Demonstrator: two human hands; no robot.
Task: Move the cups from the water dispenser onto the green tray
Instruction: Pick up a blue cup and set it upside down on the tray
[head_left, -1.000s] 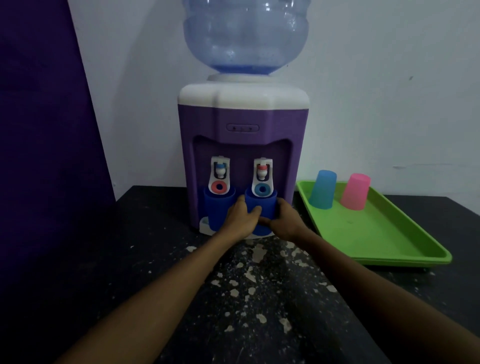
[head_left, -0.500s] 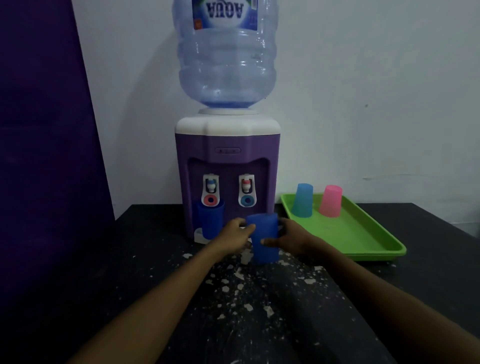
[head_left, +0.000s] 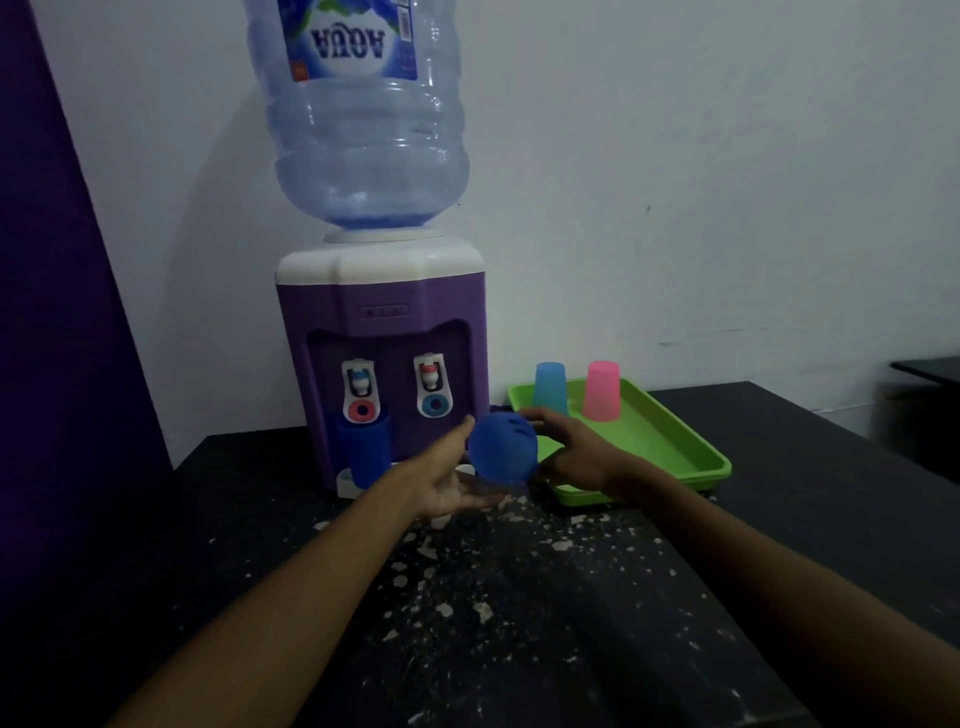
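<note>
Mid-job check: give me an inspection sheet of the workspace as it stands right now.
Surface: dark table, speckled with pale flecks in front of the dispenser.
Job's things: one dark blue cup held tilted in the air, base toward the camera; second dark blue cup under the left tap of the water dispenser; green tray holds a light blue cup and a pink cup, both upside down.
Clutter: nothing seen besides the flecks.
Grippers: right hand grips the held cup; left hand, palm up and open, under and beside it.
Cables: nothing seen.
Surroundings: white wall, purple panel at left, dark furniture at far right.
</note>
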